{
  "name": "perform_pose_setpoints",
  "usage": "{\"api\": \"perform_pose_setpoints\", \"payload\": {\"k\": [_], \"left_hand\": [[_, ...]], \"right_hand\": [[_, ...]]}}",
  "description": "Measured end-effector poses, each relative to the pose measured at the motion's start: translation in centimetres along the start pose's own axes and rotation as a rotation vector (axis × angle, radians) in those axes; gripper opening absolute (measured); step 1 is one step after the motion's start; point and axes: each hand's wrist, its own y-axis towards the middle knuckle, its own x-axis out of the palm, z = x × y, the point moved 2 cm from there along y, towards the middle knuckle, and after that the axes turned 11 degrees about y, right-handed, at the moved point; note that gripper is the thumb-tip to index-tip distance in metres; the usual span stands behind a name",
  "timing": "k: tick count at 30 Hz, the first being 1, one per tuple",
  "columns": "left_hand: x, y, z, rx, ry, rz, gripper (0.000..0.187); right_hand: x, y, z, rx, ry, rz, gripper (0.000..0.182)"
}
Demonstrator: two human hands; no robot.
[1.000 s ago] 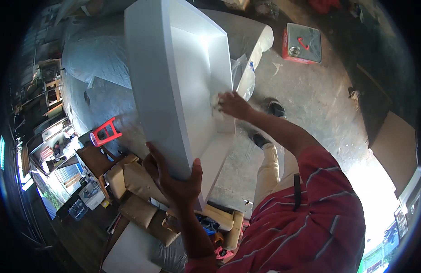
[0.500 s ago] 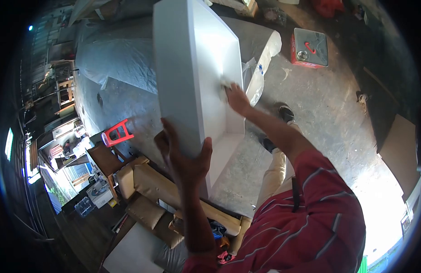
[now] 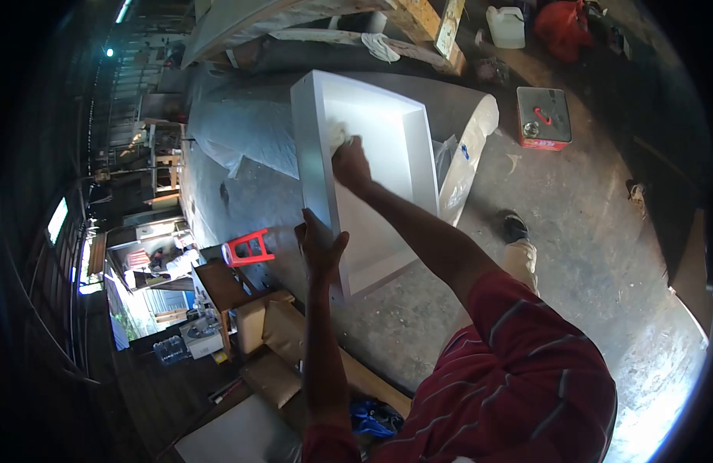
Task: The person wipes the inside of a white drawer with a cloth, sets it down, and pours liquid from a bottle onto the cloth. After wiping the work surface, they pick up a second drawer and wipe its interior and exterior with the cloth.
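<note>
A white box like a drawer (image 3: 311, 147), open on one side, is held up tilted in front of me. My left hand (image 3: 322, 248) clasps its near left edge, fingers on the outer side and thumb at the rim. Inside the box, my right hand (image 3: 352, 163) is closed on a pale wad of cloth (image 3: 338, 134) close to the inner left wall. The wad is blurred, and part of it is hidden by the fingers.
A red stool (image 3: 249, 248) stands on the concrete floor to the left. Plastic-wrapped material (image 3: 470, 147) lies behind the box. To the right are a square tin (image 3: 544, 116) and a white jug (image 3: 506, 28). A cushioned bench (image 3: 283, 332) is at the lower left.
My right hand has moved left and deeper across the box's inside with the wad. The box appears lower and farther away, and the view has shifted. My left hand keeps its hold.
</note>
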Motion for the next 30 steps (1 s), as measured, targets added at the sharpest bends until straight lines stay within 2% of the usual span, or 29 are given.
{"api": "perform_pose_setpoints", "payload": {"k": [1,3,5,8,10,11,12,13,15,16,19,21,23,25,27,29,30], "left_hand": [[0.1,0.4,-0.9,-0.033,-0.028,-0.022,0.095],[0.2,0.8,-2.8,-0.072,-0.048,-0.040,0.095],[0.3,1.0,-4.3,-0.068,-0.101,-0.074,0.096],[0.0,0.9,-5.0,-0.063,-0.258,-0.085,0.097],[-0.9,0.9,-3.6,-0.070,-0.252,-0.099,0.097],[-1.1,0.9,-3.2,-0.062,-0.255,-0.095,0.097],[-0.9,0.9,-3.6,-0.079,-0.249,-0.113,0.097],[-0.9,0.9,-4.1,-0.056,-0.194,-0.098,0.098],[-0.9,0.7,-4.2,-0.051,-0.133,-0.103,0.098],[-1.2,1.0,-3.6,-0.078,-0.167,-0.110,0.098],[-1.7,1.8,-2.5,-0.132,-0.180,-0.130,0.098],[-1.6,1.8,-2.5,-0.160,-0.266,-0.106,0.097],[-1.6,1.0,-2.8,-0.174,-0.278,-0.111,0.097],[-1.4,0.9,-2.6,-0.189,-0.292,-0.116,0.097],[-1.9,0.9,-1.7,-0.161,-0.216,-0.108,0.098],[-2.2,1.5,-0.3,-0.199,-0.244,-0.121,0.099],[-2.2,1.9,0.1,-0.224,-0.271,-0.135,0.099]], "right_hand": [[1.6,-0.3,1.0,-0.036,-0.014,-0.083,0.021],[3.5,-3.1,0.4,-0.497,-0.090,-0.192,0.023],[2.2,-3.3,-0.7,-0.456,-0.112,-0.221,0.036],[2.6,1.7,-0.1,-0.404,-0.184,-0.166,0.042],[2.4,5.6,-0.8,-0.370,-0.357,-0.176,0.038],[2.1,7.0,-1.4,-0.368,-0.348,-0.116,0.033],[2.1,8.7,-1.0,-0.342,-0.422,-0.192,0.030],[2.1,9.7,-0.6,-0.477,-0.440,-0.139,0.030],[1.6,10.9,1.1,-0.438,-0.536,-0.272,0.031],[1.0,11.0,2.3,-0.457,-0.473,-0.187,0.030],[-2.2,11.3,7.3,-0.155,-0.512,-0.304,0.030],[-3.1,11.6,13.5,-0.097,-0.678,-0.296,0.029],[-5.1,12.1,15.8,0.102,-0.750,-0.327,0.024],[-6.6,13.2,21.0,0.107,-0.821,-0.208,0.025],[-6.8,13.9,20.7,0.124,-0.943,-0.324,0.022],[-6.7,14.1,20.6,0.326,-0.821,-0.187,0.021],[-6.8,14.1,20.3,0.325,-0.823,-0.191,0.021]]}}
